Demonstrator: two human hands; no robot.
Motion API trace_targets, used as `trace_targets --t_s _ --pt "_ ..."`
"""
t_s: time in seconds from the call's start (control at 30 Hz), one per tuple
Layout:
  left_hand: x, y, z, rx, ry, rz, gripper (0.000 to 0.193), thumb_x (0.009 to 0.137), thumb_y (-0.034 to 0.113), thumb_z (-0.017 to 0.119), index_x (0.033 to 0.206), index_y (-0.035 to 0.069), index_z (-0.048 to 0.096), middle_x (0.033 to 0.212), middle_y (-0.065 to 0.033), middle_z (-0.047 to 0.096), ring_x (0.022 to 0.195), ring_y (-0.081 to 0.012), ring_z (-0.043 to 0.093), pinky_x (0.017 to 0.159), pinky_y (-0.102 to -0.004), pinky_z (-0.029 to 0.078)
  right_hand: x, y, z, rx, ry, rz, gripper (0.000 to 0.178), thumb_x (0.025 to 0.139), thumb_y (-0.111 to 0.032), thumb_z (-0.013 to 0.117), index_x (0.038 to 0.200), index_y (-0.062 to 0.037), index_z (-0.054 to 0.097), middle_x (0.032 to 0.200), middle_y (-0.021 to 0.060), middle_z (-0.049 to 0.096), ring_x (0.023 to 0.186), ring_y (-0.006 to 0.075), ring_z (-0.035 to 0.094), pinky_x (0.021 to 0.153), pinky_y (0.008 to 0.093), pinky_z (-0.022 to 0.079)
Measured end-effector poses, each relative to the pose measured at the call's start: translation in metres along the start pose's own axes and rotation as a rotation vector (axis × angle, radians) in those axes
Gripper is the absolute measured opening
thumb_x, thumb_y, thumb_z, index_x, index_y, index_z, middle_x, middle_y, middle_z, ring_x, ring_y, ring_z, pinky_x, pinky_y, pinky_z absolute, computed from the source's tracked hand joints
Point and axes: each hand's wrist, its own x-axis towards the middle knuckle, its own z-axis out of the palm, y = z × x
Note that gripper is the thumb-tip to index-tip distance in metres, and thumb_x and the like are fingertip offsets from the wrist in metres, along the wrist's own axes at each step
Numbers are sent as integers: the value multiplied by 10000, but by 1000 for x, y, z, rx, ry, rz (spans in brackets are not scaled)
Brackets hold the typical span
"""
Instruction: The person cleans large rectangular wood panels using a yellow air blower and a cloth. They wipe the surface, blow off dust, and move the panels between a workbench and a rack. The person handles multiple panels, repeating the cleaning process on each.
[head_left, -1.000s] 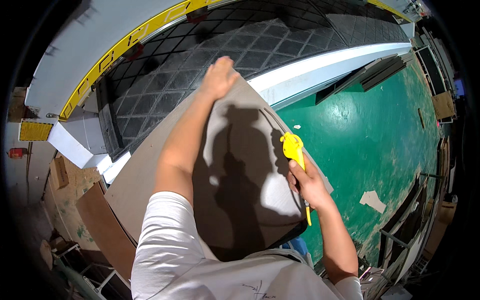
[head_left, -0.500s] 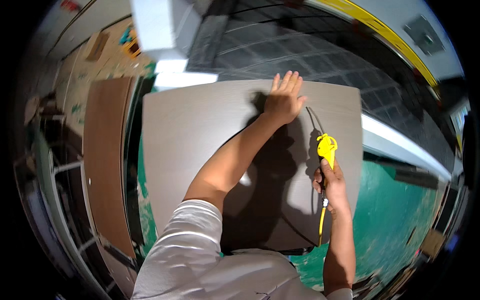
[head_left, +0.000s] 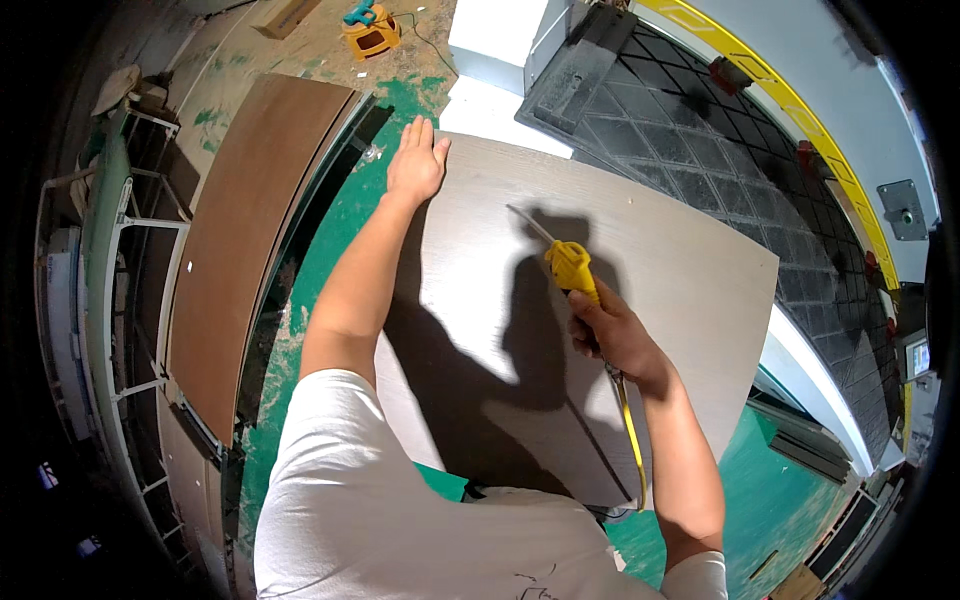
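A wide grey-brown board [head_left: 690, 270] lies in front of me, partly under my shadow. My left hand [head_left: 416, 165] rests at its far left corner, fingers stretched out along the edge and thumb out to the right. My right hand [head_left: 612, 330] is wrapped round the handle of a yellow air blow gun [head_left: 570, 265] above the board. The gun's thin metal nozzle [head_left: 530, 222] points to the far left. From the handle's lower end a yellow hose [head_left: 632, 440] runs down past the board's near edge.
Brown panels [head_left: 265, 230] stand at the left beside a white metal frame [head_left: 150, 222]. A yellow-orange stool [head_left: 372, 35] sits on the floor at the far left. Dark gridded material [head_left: 660, 130] and a yellow rail [head_left: 800, 110] lie beyond the board, and green floor [head_left: 780, 500] shows at the right.
My left hand has gone from the board's far edge, right of the middle, to its far left corner. The blow gun has swung to the left. The whole view has turned.
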Motion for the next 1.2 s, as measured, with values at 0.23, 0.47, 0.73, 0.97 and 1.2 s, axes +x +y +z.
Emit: trace_targets --t_s 0.23,0.47,0.73,0.97,1.2 --pt "-78 -14 -23 -96 16 -109 572 1080 321 390 1537 -20 357 1555 -218 425 1391 -384 456 1130 -448 415 8 4 2 -48 -17 141 372 1086 -345 519 1366 -101 488 766 -21 494 639 91 452 567 253 417" --pt "-248 -33 -65 -102 -50 -210 543 1073 301 415 1530 11 371 1393 -238 557 1123 -452 619 919 -514 534 -16 23 14 52 125 190 199 1048 -240 592 1167 -81 580 748 -31 498 620 79 474 547 246 406" --pt "-404 -47 -100 -91 -26 -332 533 1071 312 422 1546 73 385 1340 -249 600 1038 -464 656 861 -535 550 -85 94 45 -105 -97 319 275 1048 -200 595 1294 -81 564 760 -19 554 618 82 504 531 250 417" --pt "-426 -40 -95 121 -4 -140 653 1050 406 437 1572 24 342 1627 -191 344 1531 -335 267 1228 -551 191 -157 119 55 -493 -404 376 318 1056 -317 582 1273 -85 570 775 -4 600 615 65 504 524 237 398" --pt "-388 115 -34 91 -115 186 707 1031 465 444 1586 44 319 1671 -149 272 1578 -279 152 1259 -573 24 -232 204 34 160 34 96 336 1051 -282 582 1315 -79 534 668 -14 488 547 92 458 485 256 373"
